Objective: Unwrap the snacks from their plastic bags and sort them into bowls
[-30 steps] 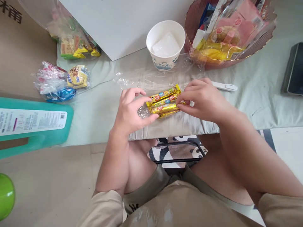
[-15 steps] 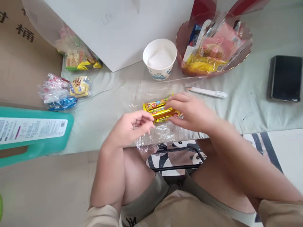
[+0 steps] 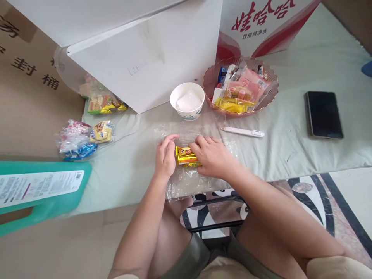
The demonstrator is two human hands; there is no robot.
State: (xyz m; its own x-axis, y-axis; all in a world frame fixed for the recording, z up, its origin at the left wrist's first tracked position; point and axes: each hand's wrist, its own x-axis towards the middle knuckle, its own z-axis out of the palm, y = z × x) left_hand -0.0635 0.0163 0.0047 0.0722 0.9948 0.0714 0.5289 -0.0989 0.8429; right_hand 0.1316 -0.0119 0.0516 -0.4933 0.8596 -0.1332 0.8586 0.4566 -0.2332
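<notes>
Several yellow-wrapped snack sticks [image 3: 186, 157] lie side by side on a clear plastic sheet [image 3: 186, 182] in front of me. My right hand [image 3: 213, 157] curls over their right part from above, fingers bent round them and hiding those ends. At the left ends stands my left hand [image 3: 166, 157], its palm turned in toward the sticks and its fingers stretched out, gripping nothing. A white utility knife [image 3: 244, 132] rests just beyond my right hand. Behind the sheet is a white paper cup [image 3: 188, 101] with something white inside.
A pink glass bowl [image 3: 269, 101] of packaged snacks stands behind the knife, and a black phone [image 3: 324, 115] lies at right. Snack packets [image 3: 78, 139] and a green jug [image 3: 72, 197] are at left. White boxes [image 3: 162, 62] line the back.
The right hand has settled over the right part of the snack sticks. The left hand has turned more upright against their left ends. The camera view has shifted, showing more of the back.
</notes>
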